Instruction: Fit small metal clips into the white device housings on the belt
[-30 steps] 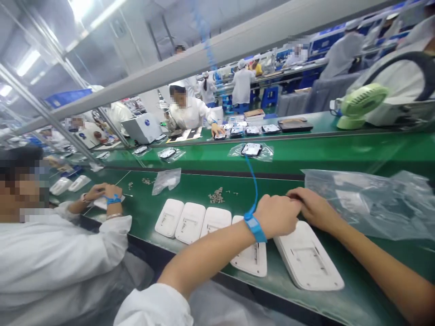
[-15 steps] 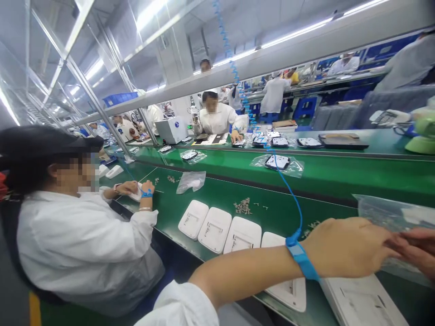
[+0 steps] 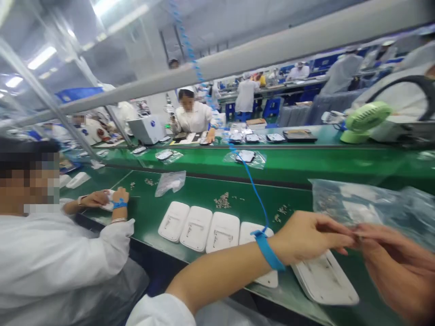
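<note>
My left hand (image 3: 307, 235), with a blue wrist strap (image 3: 268, 250) and its cord, reaches out over the bench. Its fingertips are pinched together against those of my right hand (image 3: 396, 260). Whatever small piece sits between the fingertips is too tiny to name. Just below my left hand lies a white plastic housing (image 3: 335, 280), partly covered by it. More white housings (image 3: 222, 233) stand in a slanting row to the left, one of them half hidden under my forearm. Behind my hands is a clear plastic bag (image 3: 360, 199) of small parts.
Small metal pieces (image 3: 222, 200) lie in piles on the green bench. A co-worker in white (image 3: 57, 267) sits at left; another person (image 3: 193, 115) works across the green belt (image 3: 197, 165). Bagged units (image 3: 245, 156) rest there. A green fan (image 3: 367, 117) stands at right.
The view has swung to the right, bringing the fan and more of my right hand into sight. The fingertips of both hands stay together, now above the nearest housing.
</note>
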Tool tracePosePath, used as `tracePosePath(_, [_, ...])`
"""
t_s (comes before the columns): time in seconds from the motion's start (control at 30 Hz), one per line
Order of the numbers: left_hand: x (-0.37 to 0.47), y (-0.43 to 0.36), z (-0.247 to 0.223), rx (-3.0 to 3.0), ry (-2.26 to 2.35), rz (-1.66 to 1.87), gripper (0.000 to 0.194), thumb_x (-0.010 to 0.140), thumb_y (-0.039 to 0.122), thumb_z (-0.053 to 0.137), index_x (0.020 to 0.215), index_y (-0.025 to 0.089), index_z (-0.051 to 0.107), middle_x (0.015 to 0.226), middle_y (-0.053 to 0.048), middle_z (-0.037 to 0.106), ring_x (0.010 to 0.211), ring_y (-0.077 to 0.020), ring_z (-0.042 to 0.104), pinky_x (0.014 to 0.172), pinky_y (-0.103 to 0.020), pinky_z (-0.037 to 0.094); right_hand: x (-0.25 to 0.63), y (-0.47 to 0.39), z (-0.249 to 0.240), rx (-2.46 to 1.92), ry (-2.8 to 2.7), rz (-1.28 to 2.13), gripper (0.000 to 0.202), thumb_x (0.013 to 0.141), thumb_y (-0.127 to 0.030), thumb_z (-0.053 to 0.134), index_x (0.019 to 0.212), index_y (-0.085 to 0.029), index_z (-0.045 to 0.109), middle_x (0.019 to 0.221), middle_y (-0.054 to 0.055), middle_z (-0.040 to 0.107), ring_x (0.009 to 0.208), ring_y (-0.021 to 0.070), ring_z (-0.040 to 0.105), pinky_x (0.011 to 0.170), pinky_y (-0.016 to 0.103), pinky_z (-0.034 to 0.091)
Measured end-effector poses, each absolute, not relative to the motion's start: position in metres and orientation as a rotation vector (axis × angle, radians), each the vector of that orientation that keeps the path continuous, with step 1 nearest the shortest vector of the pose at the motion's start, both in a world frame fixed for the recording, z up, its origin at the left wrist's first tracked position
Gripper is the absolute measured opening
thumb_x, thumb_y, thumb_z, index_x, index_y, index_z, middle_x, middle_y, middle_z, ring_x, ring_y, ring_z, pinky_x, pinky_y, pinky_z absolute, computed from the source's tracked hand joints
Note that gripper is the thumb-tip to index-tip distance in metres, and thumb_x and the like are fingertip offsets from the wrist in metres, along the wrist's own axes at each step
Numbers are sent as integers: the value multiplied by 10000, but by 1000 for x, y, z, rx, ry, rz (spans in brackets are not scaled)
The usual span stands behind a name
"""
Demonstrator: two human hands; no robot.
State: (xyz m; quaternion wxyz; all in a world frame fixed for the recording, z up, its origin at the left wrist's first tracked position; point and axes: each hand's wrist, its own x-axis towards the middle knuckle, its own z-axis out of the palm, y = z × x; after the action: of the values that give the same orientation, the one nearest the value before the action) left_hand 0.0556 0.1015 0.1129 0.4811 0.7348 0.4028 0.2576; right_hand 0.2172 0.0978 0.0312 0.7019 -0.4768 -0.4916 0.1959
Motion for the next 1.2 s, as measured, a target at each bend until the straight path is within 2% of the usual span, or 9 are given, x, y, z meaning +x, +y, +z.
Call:
tracePosePath(0.07, [47,96,114,2236,1088,522,199,965,199,559,1113,165,687,1049,-28,709,964,-132,645,899,-276,519,218,79,28,-1151,-1099,445,262,779,-525,776,818,-274,714,824,120,685,689,239,645,657,485,506])
tracePosePath(0.13, [39,91,109,2374,1171,497,252,958,112,504,1127,187,674,1235,-77,651,1175,-217,561,1013,-409,465,218,63,24,-1230,-1201,355,224,904,-467,639,851,-250,661,761,64,651,682,208,633,669,429,520])
tracePosePath(0.2, [34,85,99,2515,1194,426,230,955,112,492,1106,163,659,1295,-119,605,1226,-281,507,1005,-493,444,217,50,18,-1332,-1384,221,161,959,-349,556,881,-233,635,785,41,652,710,189,638,671,370,526])
tracePosePath(0.37, [34,59,73,2738,1185,254,205,959,186,530,1126,126,633,1227,-127,623,1060,-291,537,816,-460,470,213,25,7,-1450,-1717,45,120,975,-168,511,996,-203,624,954,68,679,878,199,652,765,336,539])
tracePosePath(0.5, [41,30,57,2969,1397,291,383,987,305,521,1314,117,586,1371,-108,594,1044,-262,544,741,-408,466,212,19,7,-1452,-1806,-22,103,960,-139,552,1004,-200,622,943,70,679,857,212,619,762,360,531])
tracePosePath(0.57, [44,17,50,2976,1482,378,439,996,336,505,1367,109,563,1399,-104,596,1056,-255,547,730,-398,465,213,19,7,-1413,-1828,-30,110,950,-118,561,994,-197,623,928,70,670,844,207,605,757,359,531])
tracePosePath(0.8, [49,-3,40,2981,1599,454,449,1001,366,485,1349,107,599,1397,-109,616,1130,-251,534,806,-403,474,215,18,5,-1304,-1862,29,167,925,-75,570,996,-197,658,921,59,653,834,177,606,732,321,540])
tracePosePath(1.0, [49,1,40,2963,1582,459,446,1011,386,453,1350,138,603,1373,-84,632,1113,-246,534,834,-407,456,211,17,7,-1306,-1824,-30,208,932,-97,570,981,-240,712,877,51,654,781,168,586,682,314,547])
tracePosePath(1.2, [53,5,39,2957,1575,425,453,1008,411,455,1385,194,580,1342,-67,640,1034,-251,538,813,-419,440,206,13,9,-1327,-1735,-25,218,924,-93,587,1035,-245,697,897,47,714,810,183,647,739,341,562])
